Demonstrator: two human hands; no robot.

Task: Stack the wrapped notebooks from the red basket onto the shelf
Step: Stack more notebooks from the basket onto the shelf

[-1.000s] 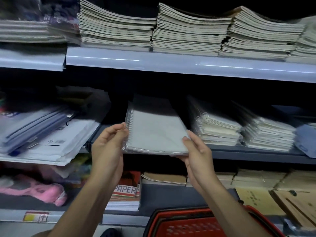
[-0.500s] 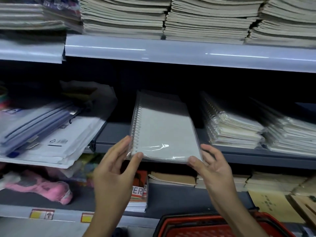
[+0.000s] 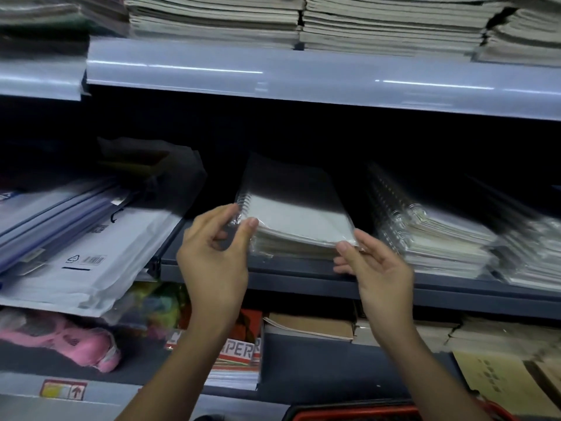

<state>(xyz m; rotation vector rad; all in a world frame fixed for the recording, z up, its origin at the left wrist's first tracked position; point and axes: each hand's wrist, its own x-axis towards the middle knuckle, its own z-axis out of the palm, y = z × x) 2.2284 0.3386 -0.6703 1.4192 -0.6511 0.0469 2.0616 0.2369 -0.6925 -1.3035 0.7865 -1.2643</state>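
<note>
A plastic-wrapped spiral notebook (image 3: 294, 217) with a grey cover lies on top of a short stack of the same notebooks on the middle shelf (image 3: 303, 279). My left hand (image 3: 212, 256) pinches its near left corner by the spiral, thumb on the cover. My right hand (image 3: 378, 268) pinches the near right corner between thumb and fingertips. Only the rim of the red basket (image 3: 349, 414) shows at the bottom edge; its contents are hidden.
More wrapped spiral notebook stacks (image 3: 440, 238) stand to the right on the same shelf. White mailers and folders (image 3: 85, 247) slope at the left. The upper shelf (image 3: 273, 77) carries paper stacks. Brown notebooks (image 3: 309, 326) and a pink item (image 3: 60, 341) lie below.
Both hands carried the wrapped notebook forward and down onto the stack on the middle shelf. The view shifted closer and the basket dropped almost out of sight.
</note>
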